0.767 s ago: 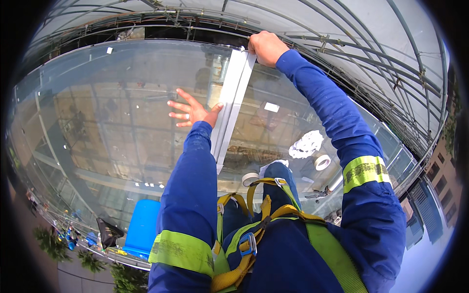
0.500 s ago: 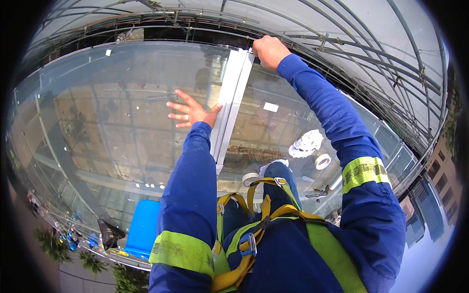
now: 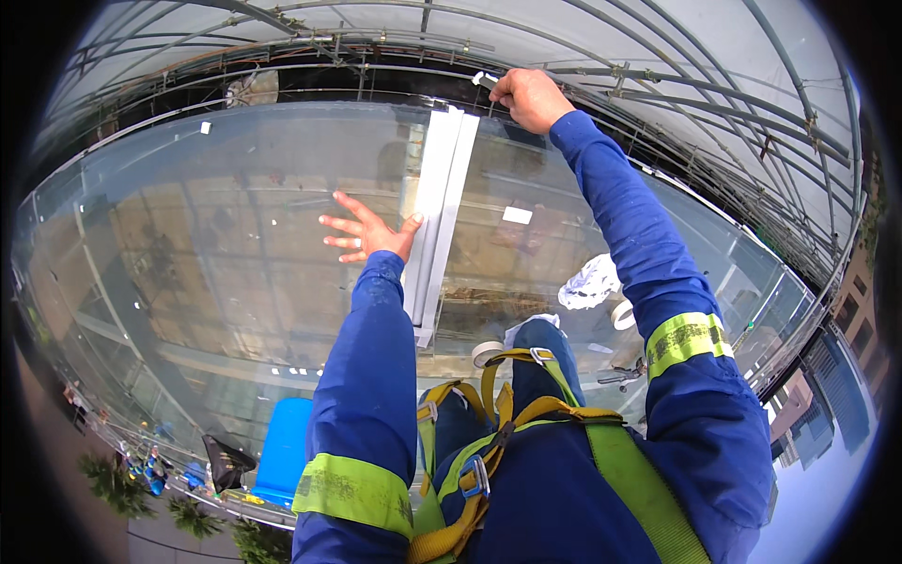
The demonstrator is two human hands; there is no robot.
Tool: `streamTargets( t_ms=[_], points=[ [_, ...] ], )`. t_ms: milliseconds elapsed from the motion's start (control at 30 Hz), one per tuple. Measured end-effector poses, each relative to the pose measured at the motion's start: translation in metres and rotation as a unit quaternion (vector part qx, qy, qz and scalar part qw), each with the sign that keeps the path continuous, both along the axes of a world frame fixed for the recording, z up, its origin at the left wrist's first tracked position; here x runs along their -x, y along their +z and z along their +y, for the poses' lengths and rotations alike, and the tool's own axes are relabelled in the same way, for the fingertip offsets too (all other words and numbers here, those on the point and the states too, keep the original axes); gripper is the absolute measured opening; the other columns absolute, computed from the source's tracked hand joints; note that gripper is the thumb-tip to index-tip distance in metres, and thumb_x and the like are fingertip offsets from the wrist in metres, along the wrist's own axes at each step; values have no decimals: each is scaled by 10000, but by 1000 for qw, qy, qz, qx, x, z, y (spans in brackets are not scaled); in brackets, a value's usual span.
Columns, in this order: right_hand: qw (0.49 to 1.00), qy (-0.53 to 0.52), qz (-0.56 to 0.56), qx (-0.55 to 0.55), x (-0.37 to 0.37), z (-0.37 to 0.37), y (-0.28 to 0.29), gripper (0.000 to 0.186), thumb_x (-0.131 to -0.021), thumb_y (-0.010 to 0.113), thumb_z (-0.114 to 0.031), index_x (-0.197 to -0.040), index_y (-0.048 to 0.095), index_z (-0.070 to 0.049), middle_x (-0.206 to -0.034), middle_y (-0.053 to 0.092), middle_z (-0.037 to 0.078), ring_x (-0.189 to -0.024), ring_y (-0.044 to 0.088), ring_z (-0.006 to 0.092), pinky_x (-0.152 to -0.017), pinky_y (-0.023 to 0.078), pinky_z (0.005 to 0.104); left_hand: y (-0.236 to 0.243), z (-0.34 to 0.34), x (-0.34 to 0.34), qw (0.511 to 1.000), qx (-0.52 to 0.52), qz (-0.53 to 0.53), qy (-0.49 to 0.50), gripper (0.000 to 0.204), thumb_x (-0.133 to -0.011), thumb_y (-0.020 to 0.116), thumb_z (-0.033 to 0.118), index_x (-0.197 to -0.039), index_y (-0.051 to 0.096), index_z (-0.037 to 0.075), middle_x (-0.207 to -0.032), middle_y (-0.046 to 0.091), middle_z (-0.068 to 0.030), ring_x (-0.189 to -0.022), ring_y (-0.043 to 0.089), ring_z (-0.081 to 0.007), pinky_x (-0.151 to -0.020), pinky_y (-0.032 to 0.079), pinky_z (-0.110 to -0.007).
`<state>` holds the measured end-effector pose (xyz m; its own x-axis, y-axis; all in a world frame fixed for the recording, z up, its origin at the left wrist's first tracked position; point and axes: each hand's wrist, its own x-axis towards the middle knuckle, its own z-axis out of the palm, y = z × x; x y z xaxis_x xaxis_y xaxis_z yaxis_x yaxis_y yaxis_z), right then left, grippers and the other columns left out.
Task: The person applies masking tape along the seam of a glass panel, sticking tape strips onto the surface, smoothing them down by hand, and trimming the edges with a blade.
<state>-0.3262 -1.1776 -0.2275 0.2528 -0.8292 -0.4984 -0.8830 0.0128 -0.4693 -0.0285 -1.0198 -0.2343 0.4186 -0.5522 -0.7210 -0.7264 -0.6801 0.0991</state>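
My left hand (image 3: 374, 232) lies with fingers spread on the glass panel (image 3: 235, 226), its thumb touching the edge of a long white-and-grey strip (image 3: 440, 216). That strip runs away from me over the joint between two glass panels. Beyond its far end, my right hand (image 3: 534, 101) is closed around a small tool with a pale end (image 3: 486, 81); its exact kind cannot be made out. The tool sits apart from the strip, out to the right of its far tip.
A crumpled white cloth (image 3: 590, 282), a tape roll (image 3: 623, 315) and a dark hand tool (image 3: 622, 375) lie at right. Another tape roll (image 3: 487, 353) is by my knee. A blue container (image 3: 284, 449) and black bag (image 3: 226, 462) stand lower left. Scaffold pipes (image 3: 658, 80) border the glass.
My right hand has come off the strip's far end and shifted slightly right, bringing the small tool into sight. The left hand keeps its place on the glass. The view has tilted a little.
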Motion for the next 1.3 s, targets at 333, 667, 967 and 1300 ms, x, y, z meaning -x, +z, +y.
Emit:
streamTargets(
  t_ms=[333, 667, 967, 1300],
  points=[
    [994, 49, 6, -99, -49, -34, -15, 317, -893, 663, -343, -1036, 763, -78, -1085, 733, 162, -1070, 682, 350, -904, 536, 464, -16, 11, -8, 1000, 14, -11, -9, 1592, -567, 919, 645, -1568, -273, 313, -1587, -355, -280, -1429, -250, -625, -1111, 15, -789],
    [988, 72, 64, -124, -66, -33, -12, 343, -852, 685, -249, -1120, 707, -36, -1145, 718, 183, -1116, 669, 380, -974, 450, 577, -4, 4, -1, 1000, 13, -7, -7, 1568, -622, 948, 491, -1574, -274, 257, -1585, -331, -314, -1427, -224, -642, -1108, 13, -792],
    [984, 90, 64, -142, -63, -38, 1, 349, -859, 653, -168, -1186, 680, -47, -1143, 731, 160, -1125, 676, 367, -973, 425, 579, -2, 3, -1, 1000, 18, -7, -8, 1565, -620, 946, 499, -1578, -266, 253, -1587, -323, -316, -1429, -219, -643, -1109, 21, -793],
    [962, 198, 183, -34, -55, -50, 3, 237, -874, 573, -72, -1054, 727, -55, -1070, 746, 140, -1064, 701, 333, -968, 389, 626, -1, 3, 1, 1000, 18, 1, -3, 1560, -626, 949, 482, -1578, -266, 256, -1583, -336, -312, -1427, -229, -641, -1108, 10, -792]
  ],
)
